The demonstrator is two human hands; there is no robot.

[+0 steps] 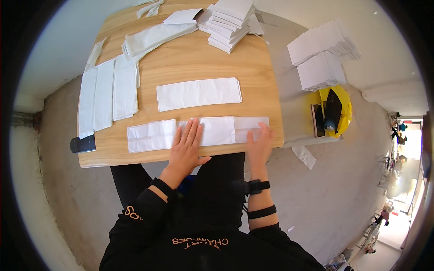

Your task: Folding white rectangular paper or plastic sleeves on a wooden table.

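Left hand (185, 145) flat, fingers slightly apart, on white strip (218, 131) | right hand (259, 145) at strip's right end, blurred, cannot tell grip

A pale wooden worktop (257, 81) spans the frame's upper middle. Along its lower edge lies a row of flat white strips (220, 128); at mid-frame, a white stack (199, 95). Side by side at left, white bundles (103, 95); at top centre, a leaning pile of folded white paper (229, 20).
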